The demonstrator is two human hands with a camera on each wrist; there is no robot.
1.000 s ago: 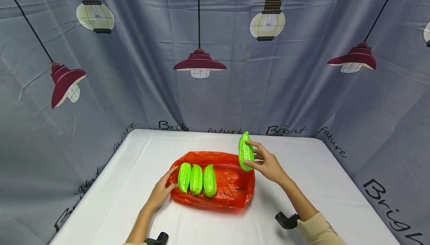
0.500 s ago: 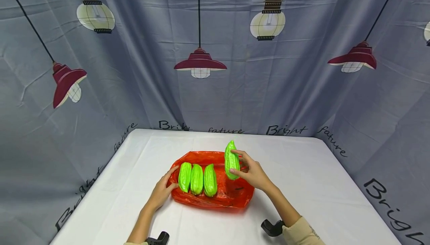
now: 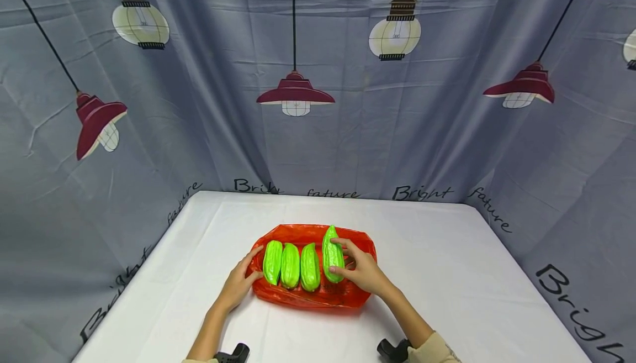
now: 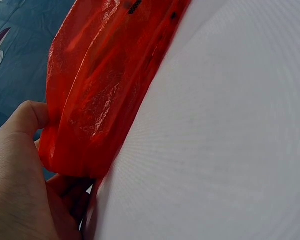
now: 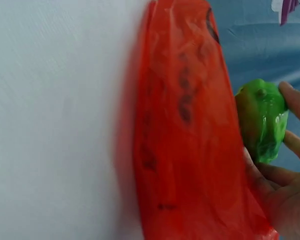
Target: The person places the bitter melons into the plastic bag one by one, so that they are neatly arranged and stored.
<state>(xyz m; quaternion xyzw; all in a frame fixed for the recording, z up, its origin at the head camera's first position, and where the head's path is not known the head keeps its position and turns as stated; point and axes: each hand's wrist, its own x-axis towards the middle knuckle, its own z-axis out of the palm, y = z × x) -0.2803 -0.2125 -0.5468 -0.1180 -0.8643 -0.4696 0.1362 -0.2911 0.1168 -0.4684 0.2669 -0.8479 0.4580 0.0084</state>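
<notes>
A red plastic bag [image 3: 355,296] lies spread wide with its mouth up, its film reddish and see-through in the left wrist view. In a row at its left stand three light green bitter melons [image 3: 290,266]. My right hand [image 3: 365,269] grips another bitter melon [image 3: 332,255] between thumb and fingers, just right of that row and over the bag's inside. From the right wrist view, this bitter melon [image 5: 262,120] shows above the bag's rim. At the left end, my left hand [image 3: 238,283] pinches the bag's edge, thumb [image 4: 32,117] on the rim and fingers partly hidden behind the film.
The bag sits on a white-covered table [image 3: 447,274]. Behind and at both sides hangs a grey-blue curtain [image 3: 318,147] printed with lamps and lettering. Black wrist devices [image 3: 392,349] are at both forearms.
My right hand has carried the bitter melon leftward and down, from over the bag's right end to beside the other bitter melons. The left hand stays at the bag's edge.
</notes>
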